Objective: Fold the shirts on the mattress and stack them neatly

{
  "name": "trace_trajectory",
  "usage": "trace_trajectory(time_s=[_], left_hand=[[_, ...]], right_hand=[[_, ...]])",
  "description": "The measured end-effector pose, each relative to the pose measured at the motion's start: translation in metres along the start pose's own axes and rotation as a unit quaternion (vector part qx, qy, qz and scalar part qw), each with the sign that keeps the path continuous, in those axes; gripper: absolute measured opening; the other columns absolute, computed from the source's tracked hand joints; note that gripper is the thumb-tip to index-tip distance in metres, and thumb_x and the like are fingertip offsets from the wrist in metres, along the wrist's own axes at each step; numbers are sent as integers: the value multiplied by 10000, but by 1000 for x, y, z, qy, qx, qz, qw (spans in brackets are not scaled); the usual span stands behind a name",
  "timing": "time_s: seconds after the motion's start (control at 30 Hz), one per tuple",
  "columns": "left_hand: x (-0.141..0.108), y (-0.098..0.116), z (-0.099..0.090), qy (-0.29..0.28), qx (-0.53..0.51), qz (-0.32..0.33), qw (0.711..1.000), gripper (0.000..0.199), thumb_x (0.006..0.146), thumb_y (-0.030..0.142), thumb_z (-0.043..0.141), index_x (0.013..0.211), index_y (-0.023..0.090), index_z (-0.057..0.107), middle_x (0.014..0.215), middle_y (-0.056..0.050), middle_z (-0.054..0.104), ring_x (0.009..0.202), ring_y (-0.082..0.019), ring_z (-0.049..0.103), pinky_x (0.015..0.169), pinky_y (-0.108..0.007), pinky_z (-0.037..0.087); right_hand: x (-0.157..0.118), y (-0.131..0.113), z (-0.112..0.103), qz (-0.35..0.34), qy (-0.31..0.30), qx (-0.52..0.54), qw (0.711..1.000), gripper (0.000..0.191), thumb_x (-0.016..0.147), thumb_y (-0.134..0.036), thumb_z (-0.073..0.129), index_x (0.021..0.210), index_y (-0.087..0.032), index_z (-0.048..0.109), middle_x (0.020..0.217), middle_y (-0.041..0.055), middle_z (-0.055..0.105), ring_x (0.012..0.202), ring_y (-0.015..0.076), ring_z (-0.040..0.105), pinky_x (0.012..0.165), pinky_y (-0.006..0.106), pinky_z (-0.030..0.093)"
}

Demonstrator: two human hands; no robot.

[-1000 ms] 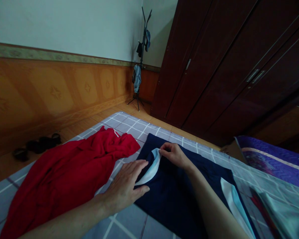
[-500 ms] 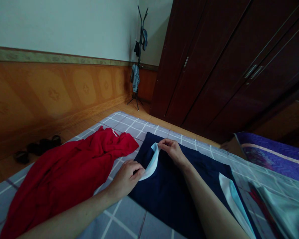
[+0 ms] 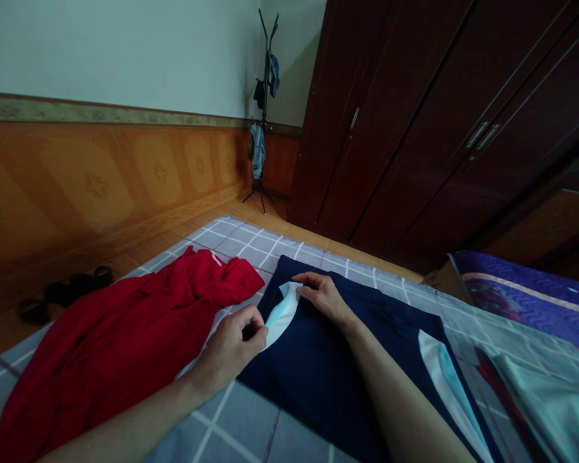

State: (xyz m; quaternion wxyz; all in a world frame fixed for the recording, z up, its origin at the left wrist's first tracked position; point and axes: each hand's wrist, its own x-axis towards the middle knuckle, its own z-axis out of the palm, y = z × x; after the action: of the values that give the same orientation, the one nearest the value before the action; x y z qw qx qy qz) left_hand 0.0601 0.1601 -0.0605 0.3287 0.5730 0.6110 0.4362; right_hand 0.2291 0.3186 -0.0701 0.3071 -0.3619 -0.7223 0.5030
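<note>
Navy shorts [image 3: 309, 373] lie spread on the bed, with a white and light-blue strip [image 3: 280, 318] on the left side and a similar side stripe [image 3: 446, 379] on the right. The near end of the left strip is pinched by my left hand [image 3: 236, 341], thumb against fingers. My right hand [image 3: 321, 294] pinches the far end of the same strip, holding it slightly raised off the dark cloth. Left of the shorts, a crumpled red garment [image 3: 139, 328] with a small white patch lies on the bed, partly behind my left forearm.
A grey checked sheet [image 3: 255, 431] covers the bed. Pale folded cloth [image 3: 550, 399] lies at the right edge. Beyond stand a dark wardrobe [image 3: 390, 116], a coat rack [image 3: 265, 96] and a purple bundle [image 3: 525, 289]. Dark footwear [image 3: 72, 290] is on the floor at left.
Both hands have shifted slightly left and the strip between them is turned, showing more of its light-blue part. The view has also moved a little.
</note>
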Motion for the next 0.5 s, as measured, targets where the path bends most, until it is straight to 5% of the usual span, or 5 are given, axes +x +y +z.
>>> trace_trajectory(time_s=[0.1, 0.3, 0.5], left_hand=[[0, 5, -4, -26, -56, -32, 998, 87, 754, 261, 529, 756, 174, 524, 645, 40, 486, 592, -108, 467, 537, -206, 340], [3, 1, -5, -43, -61, -68, 995, 344, 808, 407, 513, 997, 138, 616, 694, 5, 564, 615, -128, 503, 543, -210, 351], [7, -2, 1, -100, 58, -19, 993, 313, 857, 365, 459, 829, 150, 685, 655, -4, 605, 595, -136, 509, 544, -227, 316]], right_hand=[[-2, -4, -1, 7, -27, -14, 1000, 362, 675, -245, 602, 1024, -178, 672, 861, 18, 697, 715, 153, 606, 679, 281, 471], [-1, -8, 1, 8, -15, -46, 999, 151, 698, -301, 609, 717, -161, 663, 681, 12, 652, 636, 139, 558, 615, 257, 442], [0, -8, -1, 12, 7, -43, 999, 145, 700, -311, 603, 689, -167, 618, 639, -12, 607, 592, 117, 513, 579, 241, 405]])
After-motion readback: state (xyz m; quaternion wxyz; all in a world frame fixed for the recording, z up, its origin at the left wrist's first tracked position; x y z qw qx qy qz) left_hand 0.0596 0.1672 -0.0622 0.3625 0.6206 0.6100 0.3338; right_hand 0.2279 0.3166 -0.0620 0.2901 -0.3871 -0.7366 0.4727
